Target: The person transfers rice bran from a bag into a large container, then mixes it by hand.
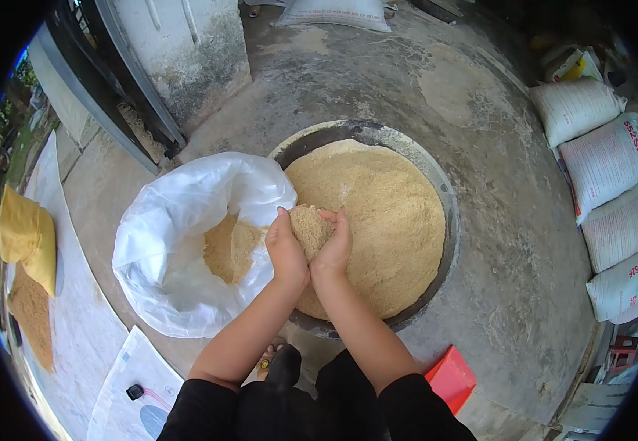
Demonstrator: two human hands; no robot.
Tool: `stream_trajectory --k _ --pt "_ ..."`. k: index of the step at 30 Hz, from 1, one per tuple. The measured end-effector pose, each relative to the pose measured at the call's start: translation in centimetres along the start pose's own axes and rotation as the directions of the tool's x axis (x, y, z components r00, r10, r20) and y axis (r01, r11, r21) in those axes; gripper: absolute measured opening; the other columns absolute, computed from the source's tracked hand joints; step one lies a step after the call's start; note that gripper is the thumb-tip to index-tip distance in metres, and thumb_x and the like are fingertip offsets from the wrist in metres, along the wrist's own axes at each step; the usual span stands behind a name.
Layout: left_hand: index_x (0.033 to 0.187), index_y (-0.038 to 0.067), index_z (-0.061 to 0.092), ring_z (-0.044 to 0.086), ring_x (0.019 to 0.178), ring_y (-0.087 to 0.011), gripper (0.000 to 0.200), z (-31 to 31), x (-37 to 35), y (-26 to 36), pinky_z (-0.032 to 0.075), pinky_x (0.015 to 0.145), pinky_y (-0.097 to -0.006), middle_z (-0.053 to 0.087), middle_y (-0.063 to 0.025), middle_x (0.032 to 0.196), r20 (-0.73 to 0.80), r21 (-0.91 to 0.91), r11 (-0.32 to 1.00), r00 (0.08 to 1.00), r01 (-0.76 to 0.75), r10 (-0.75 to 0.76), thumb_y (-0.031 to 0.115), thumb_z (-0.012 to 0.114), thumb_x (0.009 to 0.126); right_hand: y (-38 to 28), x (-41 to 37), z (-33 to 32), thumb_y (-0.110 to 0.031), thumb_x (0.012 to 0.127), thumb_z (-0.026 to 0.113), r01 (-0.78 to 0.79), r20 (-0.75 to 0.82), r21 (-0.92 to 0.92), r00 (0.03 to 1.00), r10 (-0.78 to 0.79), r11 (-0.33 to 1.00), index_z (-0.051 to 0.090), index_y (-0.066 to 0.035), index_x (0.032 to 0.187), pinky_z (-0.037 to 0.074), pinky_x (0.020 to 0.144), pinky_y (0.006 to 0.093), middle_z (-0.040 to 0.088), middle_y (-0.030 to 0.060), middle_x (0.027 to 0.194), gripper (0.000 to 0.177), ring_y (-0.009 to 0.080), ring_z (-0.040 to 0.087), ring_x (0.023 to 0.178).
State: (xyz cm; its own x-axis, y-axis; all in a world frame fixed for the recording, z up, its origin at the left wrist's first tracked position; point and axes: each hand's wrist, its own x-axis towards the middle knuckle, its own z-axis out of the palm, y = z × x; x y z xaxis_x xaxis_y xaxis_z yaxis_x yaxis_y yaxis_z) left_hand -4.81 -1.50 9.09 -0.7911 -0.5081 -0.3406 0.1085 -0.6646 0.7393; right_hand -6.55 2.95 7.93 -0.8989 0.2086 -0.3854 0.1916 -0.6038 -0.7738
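Note:
My left hand [286,251] and my right hand [334,248] are cupped together, palms up, with a heap of tan bran-like meal [310,229] between them. They are over the left part of a wide, dark round basin [449,220], close to the bag's edge. More of the same loose meal [385,213] fills the basin broadly. Just left of it stands an open white plastic bag [161,213] with its mouth spread wide. Inside that bag lies some meal [220,253], partly in shade.
Several printed white sacks [604,165] lie along the right side. A red plastic scoop-like thing [453,378] rests by my right elbow. At the left are a yellow sack [29,231] and a brown pile [32,316]. A white pillar [179,59] and another sack [333,13] are ahead.

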Motion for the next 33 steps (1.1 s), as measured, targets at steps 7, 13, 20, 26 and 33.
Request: stream_trajectory --k 7,13,20,26,33 --pt "0.088 -0.001 0.058 0.057 0.075 -0.0148 0.036 -3.6 1.4 5.7 0.046 0.07 -0.0273 0.06 -0.0083 0.085 -0.192 0.042 0.984 0.965 -0.175 0.18 0.03 0.04 0.094 3.8 -2.5 6.0 -0.032 0.091 0.041 -0.111 0.123 0.037 0.987 0.106 0.993 0.059 0.0 0.072 0.041 0.079 0.0302 0.059 0.0103 0.085 0.042 0.0195 0.054 0.082" --pt "0.089 -0.003 0.056 0.055 0.076 -0.0137 0.029 -8.0 3.4 7.5 0.044 0.069 -0.0269 0.059 -0.0076 0.086 -0.271 0.278 0.903 0.875 -0.328 0.402 0.022 0.041 0.091 6.1 -4.7 9.2 -0.033 0.091 0.042 0.14 0.394 -0.241 0.919 -0.035 0.96 0.06 0.003 0.073 0.04 0.077 0.0296 0.061 0.01 0.078 0.044 0.0185 0.054 0.078" --pt "0.1 -0.004 0.055 0.052 0.094 -0.0196 0.037 -7.5 3.0 7.4 0.039 0.085 -0.03 0.056 -0.0126 0.101 -0.181 0.539 0.764 0.837 -0.355 0.517 0.028 0.039 0.092 6.2 -4.1 7.9 -0.03 0.094 0.037 0.369 0.527 -0.372 0.839 -0.134 0.852 0.061 0.003 0.081 0.043 0.074 0.0308 0.063 0.0117 0.082 0.043 0.0198 0.057 0.079" --pt "0.099 -0.004 0.055 0.048 0.102 -0.0213 0.039 -4.8 0.3 4.7 0.034 0.093 -0.0323 0.055 -0.0139 0.104 0.044 0.5 0.75 0.877 -0.434 0.479 0.027 0.031 0.095 1.1 -2.7 1.9 -0.028 0.096 0.029 0.563 0.59 -0.32 0.748 -0.305 0.762 0.06 0.003 0.083 0.042 0.079 0.0309 0.062 0.0109 0.085 0.045 0.0208 0.058 0.082" --pt "0.107 -0.004 0.051 0.048 0.107 -0.0252 0.035 -2.7 -2.9 -2.3 0.035 0.093 -0.0347 0.052 -0.0179 0.111 0.454 0.605 0.705 0.888 -0.371 0.078 0.024 0.034 0.094 0.7 5.6 -10.2 -0.04 0.096 0.024 0.217 0.169 -0.306 0.971 -0.172 0.927 0.057 0.003 0.082 0.044 0.079 0.0301 0.061 0.0126 0.081 0.056 0.0194 0.058 0.081"
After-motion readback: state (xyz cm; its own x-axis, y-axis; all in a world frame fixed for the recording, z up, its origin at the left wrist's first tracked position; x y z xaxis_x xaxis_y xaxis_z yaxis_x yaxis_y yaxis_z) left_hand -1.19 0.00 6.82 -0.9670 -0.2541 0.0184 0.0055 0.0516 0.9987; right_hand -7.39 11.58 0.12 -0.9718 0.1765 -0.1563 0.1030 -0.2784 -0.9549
